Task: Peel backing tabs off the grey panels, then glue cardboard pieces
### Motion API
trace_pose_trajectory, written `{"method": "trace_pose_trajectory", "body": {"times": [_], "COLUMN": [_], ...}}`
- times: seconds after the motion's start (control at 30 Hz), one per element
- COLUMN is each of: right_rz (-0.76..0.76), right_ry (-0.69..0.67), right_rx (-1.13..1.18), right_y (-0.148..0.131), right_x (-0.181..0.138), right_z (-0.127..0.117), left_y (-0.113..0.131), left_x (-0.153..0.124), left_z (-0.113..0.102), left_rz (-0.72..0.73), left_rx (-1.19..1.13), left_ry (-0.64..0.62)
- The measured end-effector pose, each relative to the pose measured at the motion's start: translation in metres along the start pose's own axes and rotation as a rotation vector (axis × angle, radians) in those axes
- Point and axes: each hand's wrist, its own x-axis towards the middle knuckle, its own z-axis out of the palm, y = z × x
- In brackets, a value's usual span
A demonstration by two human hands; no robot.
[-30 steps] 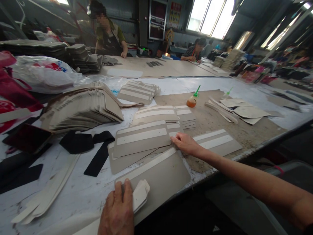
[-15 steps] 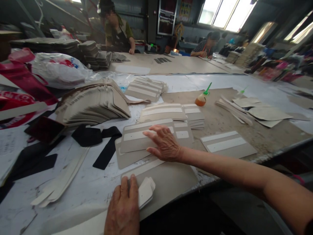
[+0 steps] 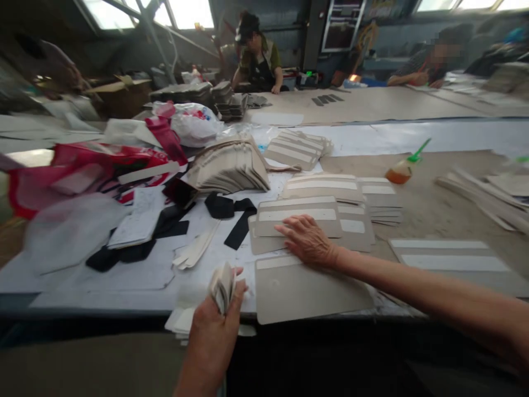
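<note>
My left hand is closed around a small bundle of pale strips, raised at the table's front edge. My right hand lies with fingers outstretched on a grey-beige panel that has white bands across it. That panel overlaps others in a loose pile. Nearer to me lies a larger grey panel with one white band along its top, partly under my right wrist. More pale strips rest at the edge beside my left hand.
Behind the panels stands a fanned stack of beige pieces. A bottle of amber liquid with a green nozzle is at right. Black straps, a notepad and red bags lie left. Two people work across the table.
My left hand has lifted the bundle of pale strips off the large grey panel and moved left. My right hand stays on the banded panel. The view has swung left.
</note>
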Motion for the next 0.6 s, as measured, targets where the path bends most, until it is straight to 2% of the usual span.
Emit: {"method": "trace_pose_trajectory", "body": {"times": [0.07, 0.13, 0.27, 0.37, 0.43, 0.53, 0.6], "right_rz": [0.048, 0.125, 0.221, 0.261, 0.278, 0.220, 0.200], "right_ry": [0.023, 0.005, -0.204, -0.381, -0.499, -0.699, -0.784], "right_rx": [0.146, 0.378, 0.824, 1.090, 1.255, 1.493, 1.613], "right_y": [-0.020, -0.046, -0.104, -0.138, -0.151, -0.158, -0.159], "right_x": [0.001, 0.001, 0.000, 0.002, 0.002, -0.005, -0.012], "right_z": [-0.009, -0.019, -0.040, -0.048, -0.047, -0.043, -0.043], "left_y": [0.012, 0.019, 0.016, 0.010, 0.007, 0.004, 0.000], "left_x": [-0.016, -0.033, -0.062, -0.080, -0.091, -0.106, -0.114], "left_z": [-0.017, -0.025, -0.020, -0.010, -0.004, 0.002, 0.004], "left_rz": [-0.132, -0.218, -0.372, -0.397, -0.394, -0.406, -0.404], "left_rx": [-0.227, -0.468, -0.901, -1.015, -1.025, -1.013, -1.056], "left_ry": [-0.020, -0.079, -0.213, -0.251, -0.291, -0.370, -0.435]}}
